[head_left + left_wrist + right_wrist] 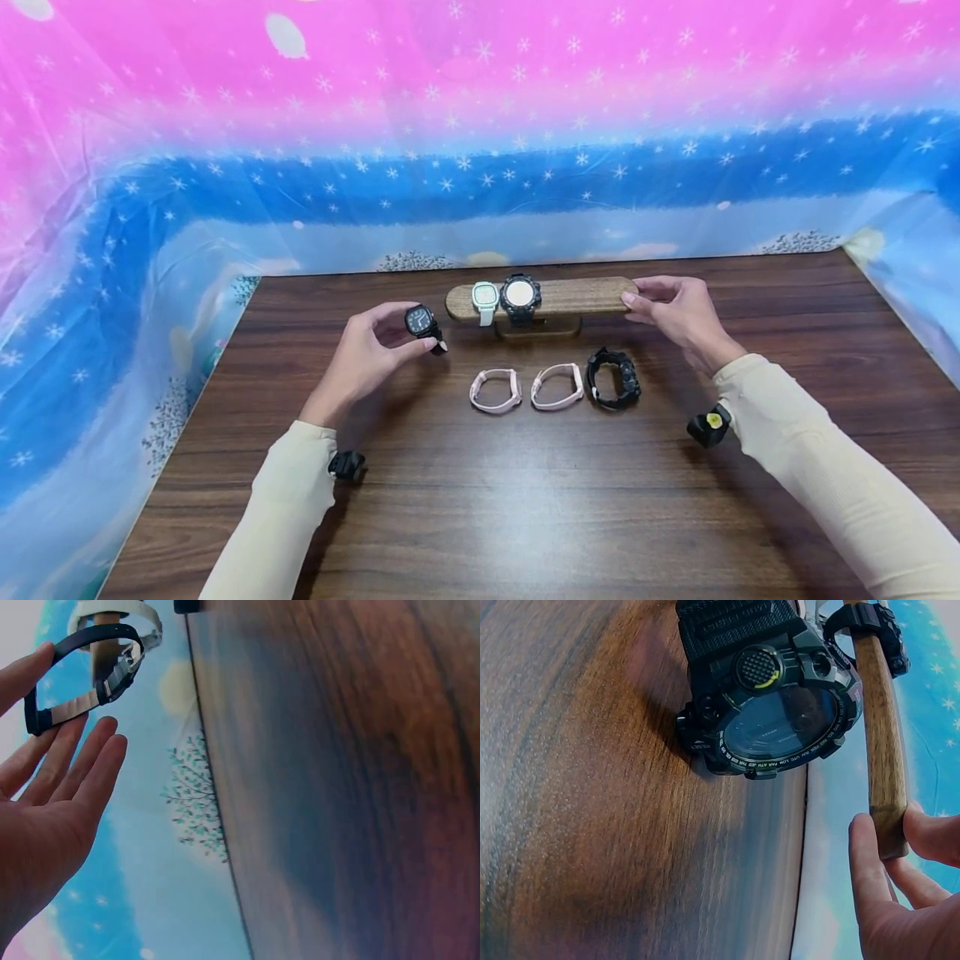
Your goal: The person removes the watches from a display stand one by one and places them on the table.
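Observation:
My left hand [367, 350] pinches a black wristwatch [420, 320] between thumb and fingers, just off the left end of a wooden watch stand [585, 296]. Its strap forms a closed loop in the left wrist view, the black band [97, 634] with a metal buckle. With thumb and fingers, my right hand [678, 317] grips the right end of the stand's bar [889, 810]. A white watch [486, 296] and a chunky black watch [521, 293] hang side by side on the left half of that bar.
Two pale pink bands [495, 392] and a black sports watch [613, 379] stand in a row on the brown wooden table [450, 500], in front of the stand. Behind the table hangs a pink and blue snowflake cloth [480, 183].

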`<state>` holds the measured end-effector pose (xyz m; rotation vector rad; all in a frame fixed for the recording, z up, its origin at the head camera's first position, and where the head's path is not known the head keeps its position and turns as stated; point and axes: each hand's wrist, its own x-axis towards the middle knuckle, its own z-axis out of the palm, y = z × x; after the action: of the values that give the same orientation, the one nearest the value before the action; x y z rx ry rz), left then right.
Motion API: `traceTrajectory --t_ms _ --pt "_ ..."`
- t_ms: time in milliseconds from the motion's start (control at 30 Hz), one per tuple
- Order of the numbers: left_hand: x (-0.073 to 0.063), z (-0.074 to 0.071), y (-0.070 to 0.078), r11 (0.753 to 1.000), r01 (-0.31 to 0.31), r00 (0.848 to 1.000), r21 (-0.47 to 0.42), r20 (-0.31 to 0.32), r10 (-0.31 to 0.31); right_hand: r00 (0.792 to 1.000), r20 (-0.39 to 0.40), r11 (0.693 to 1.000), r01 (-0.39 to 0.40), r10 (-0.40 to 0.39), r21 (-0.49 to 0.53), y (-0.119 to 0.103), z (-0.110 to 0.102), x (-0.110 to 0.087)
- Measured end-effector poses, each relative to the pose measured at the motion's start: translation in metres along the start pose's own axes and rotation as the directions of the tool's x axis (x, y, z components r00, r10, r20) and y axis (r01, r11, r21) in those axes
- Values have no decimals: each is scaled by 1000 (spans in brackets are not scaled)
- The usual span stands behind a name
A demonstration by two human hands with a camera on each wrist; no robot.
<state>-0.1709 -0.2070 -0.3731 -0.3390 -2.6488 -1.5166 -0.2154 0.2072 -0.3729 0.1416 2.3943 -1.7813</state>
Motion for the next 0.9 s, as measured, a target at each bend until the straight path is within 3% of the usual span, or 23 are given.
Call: traceTrajectory --t_ms 233,400,700,900 --pt "-12 4 16 998 -49 999 25 15 49 1000 3 1000 -2 2 -3 0 0 0" --pt "-16 13 26 990 -126 992 62 22 125 1000 -1 1000 -7 7 1 0 0 0" --pt "-20 33 47 950 -285 956 123 108 273 1000 0 1000 3 -3 19 -1 1 0" --pt "-19 46 53 930 -334 935 153 181 306 1000 6 999 -9 9 33 -1 0 0"
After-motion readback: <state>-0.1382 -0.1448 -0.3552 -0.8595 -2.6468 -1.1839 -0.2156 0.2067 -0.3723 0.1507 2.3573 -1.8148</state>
